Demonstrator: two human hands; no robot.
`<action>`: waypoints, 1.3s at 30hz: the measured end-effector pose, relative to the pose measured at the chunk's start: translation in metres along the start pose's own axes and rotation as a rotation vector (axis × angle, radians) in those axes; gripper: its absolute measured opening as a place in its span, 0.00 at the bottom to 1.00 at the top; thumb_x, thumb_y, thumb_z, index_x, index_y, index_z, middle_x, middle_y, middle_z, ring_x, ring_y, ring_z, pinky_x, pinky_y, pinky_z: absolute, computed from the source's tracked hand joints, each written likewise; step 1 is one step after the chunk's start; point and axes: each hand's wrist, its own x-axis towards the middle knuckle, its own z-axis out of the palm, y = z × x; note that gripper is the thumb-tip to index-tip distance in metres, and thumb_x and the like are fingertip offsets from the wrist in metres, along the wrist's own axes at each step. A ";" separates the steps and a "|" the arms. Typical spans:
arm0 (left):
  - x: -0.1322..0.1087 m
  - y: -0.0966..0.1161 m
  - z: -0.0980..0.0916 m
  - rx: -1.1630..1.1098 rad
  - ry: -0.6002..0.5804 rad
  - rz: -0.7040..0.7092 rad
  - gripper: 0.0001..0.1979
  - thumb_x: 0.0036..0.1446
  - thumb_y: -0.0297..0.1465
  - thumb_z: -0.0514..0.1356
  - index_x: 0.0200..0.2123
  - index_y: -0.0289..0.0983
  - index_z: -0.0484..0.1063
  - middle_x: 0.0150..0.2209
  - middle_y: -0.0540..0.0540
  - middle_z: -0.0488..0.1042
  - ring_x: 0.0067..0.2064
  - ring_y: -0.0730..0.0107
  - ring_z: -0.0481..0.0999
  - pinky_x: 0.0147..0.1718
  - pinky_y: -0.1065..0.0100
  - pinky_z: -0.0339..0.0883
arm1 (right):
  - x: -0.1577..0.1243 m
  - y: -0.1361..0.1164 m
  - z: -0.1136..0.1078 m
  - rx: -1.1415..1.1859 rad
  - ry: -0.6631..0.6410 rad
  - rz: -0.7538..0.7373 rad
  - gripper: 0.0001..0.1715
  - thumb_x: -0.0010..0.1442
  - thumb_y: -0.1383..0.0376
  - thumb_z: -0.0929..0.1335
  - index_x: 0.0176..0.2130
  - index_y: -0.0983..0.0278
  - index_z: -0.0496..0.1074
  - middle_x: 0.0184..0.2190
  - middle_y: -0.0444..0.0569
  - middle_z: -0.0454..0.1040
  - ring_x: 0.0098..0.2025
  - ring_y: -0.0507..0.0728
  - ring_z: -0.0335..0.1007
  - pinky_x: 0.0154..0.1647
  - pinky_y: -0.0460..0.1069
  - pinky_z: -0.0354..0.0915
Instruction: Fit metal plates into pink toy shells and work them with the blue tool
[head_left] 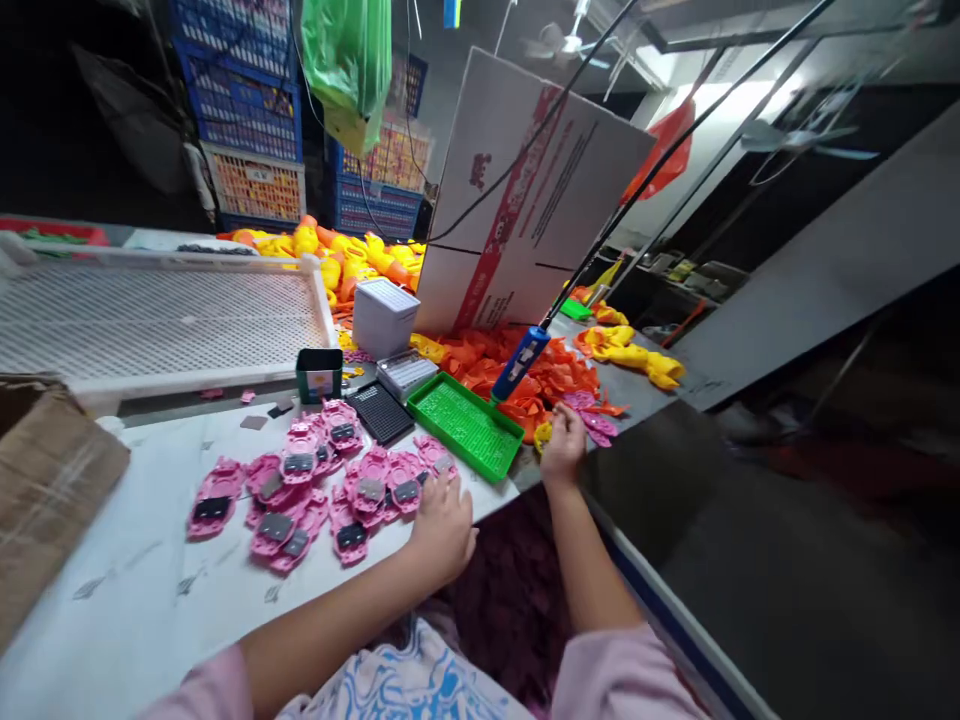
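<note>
My left hand (444, 525) rests at the near edge of a cluster of pink plastic shells (373, 490), several with dark or grey rectangular pieces set in them. Its fingers stretch forward and touch the nearest shell. My right hand (564, 447) is closed at the table's front edge, with its fingertips drawn together; what they hold, if anything, I cannot make out. Just past it lie pink pieces (596, 425), and a yellow part (542, 436) shows at its left. A blue electric screwdriver (520, 362) hangs over a green tray (465, 425) of small screws.
Orange parts (555, 375) are heaped behind the tray, before a large upright cardboard sheet (517, 190). A black grid tray (381, 411), a dark box (319, 375) and a white box (384, 317) stand left. A white mesh rack (165, 320) and a carton (56, 490) lie farther left.
</note>
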 end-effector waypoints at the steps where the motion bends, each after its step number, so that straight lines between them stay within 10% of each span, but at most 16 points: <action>1: 0.010 0.003 0.007 0.050 -0.019 -0.061 0.25 0.56 0.33 0.60 0.55 0.27 0.70 0.62 0.25 0.63 0.66 0.39 0.57 0.63 0.39 0.48 | 0.023 0.008 0.005 0.008 -0.041 0.020 0.31 0.64 0.50 0.55 0.55 0.66 0.66 0.51 0.64 0.71 0.55 0.63 0.70 0.56 0.65 0.65; 5: 0.037 0.002 0.018 0.230 -0.113 -0.258 0.37 0.59 0.40 0.59 0.65 0.25 0.56 0.68 0.25 0.50 0.71 0.42 0.42 0.66 0.42 0.37 | 0.074 0.033 0.024 0.058 -0.290 0.075 0.36 0.62 0.47 0.57 0.61 0.66 0.60 0.54 0.63 0.71 0.56 0.61 0.71 0.53 0.59 0.69; 12: 0.046 -0.014 0.012 0.295 -0.157 -0.360 0.29 0.61 0.34 0.56 0.64 0.28 0.61 0.66 0.26 0.56 0.70 0.40 0.45 0.65 0.38 0.37 | 0.073 0.043 0.037 0.178 -0.559 0.148 0.33 0.52 0.48 0.68 0.53 0.61 0.68 0.50 0.56 0.76 0.51 0.60 0.73 0.53 0.58 0.69; 17: 0.036 -0.018 0.020 0.320 -0.064 -0.256 0.20 0.62 0.24 0.52 0.57 0.35 0.70 0.53 0.34 0.73 0.64 0.45 0.62 0.61 0.42 0.51 | 0.081 0.045 0.052 0.260 -0.545 0.214 0.28 0.47 0.51 0.72 0.45 0.61 0.69 0.45 0.54 0.77 0.47 0.59 0.73 0.50 0.56 0.70; 27: 0.024 -0.013 0.034 0.302 0.075 0.033 0.14 0.55 0.24 0.60 0.46 0.36 0.74 0.43 0.42 0.76 0.57 0.52 0.67 0.56 0.53 0.53 | 0.108 0.023 0.062 0.404 -0.461 0.239 0.28 0.34 0.56 0.79 0.34 0.60 0.68 0.29 0.40 0.75 0.33 0.53 0.72 0.40 0.52 0.71; 32: 0.021 -0.007 0.041 0.177 0.052 0.207 0.14 0.57 0.29 0.60 0.47 0.33 0.72 0.43 0.41 0.75 0.52 0.55 0.70 0.58 0.54 0.55 | 0.101 -0.006 0.046 0.584 -0.349 0.251 0.33 0.34 0.53 0.80 0.38 0.60 0.70 0.26 0.38 0.69 0.27 0.50 0.68 0.34 0.49 0.70; 39: 0.020 -0.008 0.065 0.082 0.067 0.351 0.20 0.58 0.32 0.59 0.53 0.30 0.69 0.52 0.36 0.72 0.56 0.53 0.68 0.60 0.54 0.59 | 0.048 -0.032 0.006 0.806 -0.542 0.467 0.37 0.40 0.41 0.75 0.46 0.53 0.70 0.37 0.44 0.73 0.37 0.56 0.72 0.47 0.65 0.72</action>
